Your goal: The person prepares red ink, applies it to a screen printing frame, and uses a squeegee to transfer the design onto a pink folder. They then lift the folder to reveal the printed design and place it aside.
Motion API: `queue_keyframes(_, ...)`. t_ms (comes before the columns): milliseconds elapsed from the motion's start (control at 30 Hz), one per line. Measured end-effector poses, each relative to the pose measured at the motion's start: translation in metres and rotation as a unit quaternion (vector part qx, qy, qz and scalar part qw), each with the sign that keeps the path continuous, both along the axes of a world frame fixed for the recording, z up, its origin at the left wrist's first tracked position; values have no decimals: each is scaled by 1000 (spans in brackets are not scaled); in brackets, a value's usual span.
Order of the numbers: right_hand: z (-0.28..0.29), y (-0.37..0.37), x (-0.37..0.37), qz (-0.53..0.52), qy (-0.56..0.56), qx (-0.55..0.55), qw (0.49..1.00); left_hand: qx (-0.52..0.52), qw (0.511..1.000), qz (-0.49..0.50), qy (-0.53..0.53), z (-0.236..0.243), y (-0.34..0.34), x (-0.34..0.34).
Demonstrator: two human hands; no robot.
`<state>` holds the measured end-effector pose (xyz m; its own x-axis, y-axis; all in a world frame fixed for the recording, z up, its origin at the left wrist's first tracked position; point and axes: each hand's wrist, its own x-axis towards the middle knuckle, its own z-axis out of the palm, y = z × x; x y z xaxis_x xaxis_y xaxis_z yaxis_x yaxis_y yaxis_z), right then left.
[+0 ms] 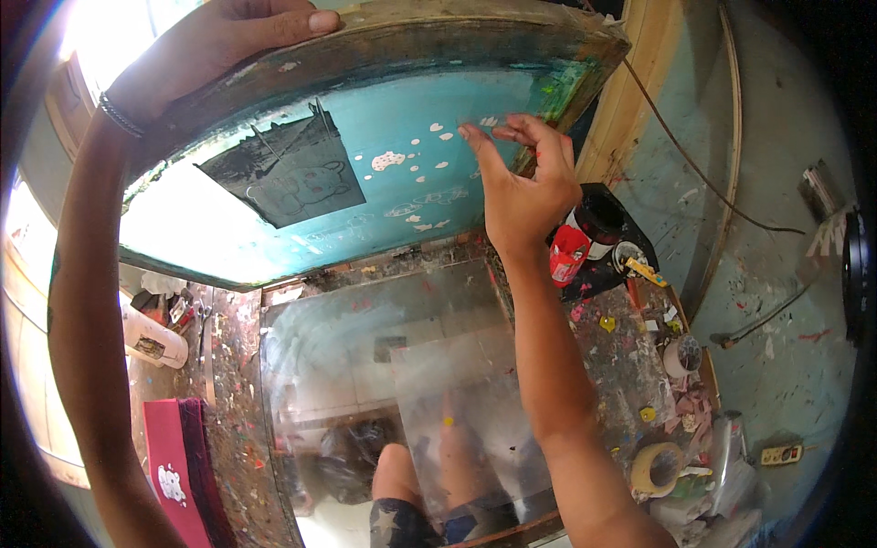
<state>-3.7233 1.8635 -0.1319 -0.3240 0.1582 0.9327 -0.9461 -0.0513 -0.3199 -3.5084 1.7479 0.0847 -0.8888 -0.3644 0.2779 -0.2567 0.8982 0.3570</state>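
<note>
My left hand (260,29) grips the top edge of a wooden screen-printing frame (429,36), which stands tilted up. Its mesh (438,96) is teal and bears small pale cloud and drop shapes. A dark rectangular patch (297,169) with a cartoon animal outline covers the mesh's left part. Close to the right part of the mesh is my right hand (530,183), thumb and fingers apart. Nothing shows clearly between them; whether the fingertips touch the mesh I cannot tell. Below the frame lies a glossy, reflecting glass-like sheet (347,320).
Left on the paint-specked table lie maroon cloth pieces (169,447) with a white print, scissors (203,315) and a white container (155,333). At right are a red-labelled can (568,254), tape rolls (656,468) and a yellow-handled tool (646,271). A cable (676,137) hangs along the wall.
</note>
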Motion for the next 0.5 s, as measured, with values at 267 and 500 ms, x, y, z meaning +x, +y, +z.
queue_keyframes(267, 8, 20, -3, 43, -132, 52, 989, 52, 995, -63, 61, -13, -3, 0)
queue_keyframes(500, 16, 35, -6, 65, -106, 73, 989, -55, 992, -73, 83, -17, 2, 4)
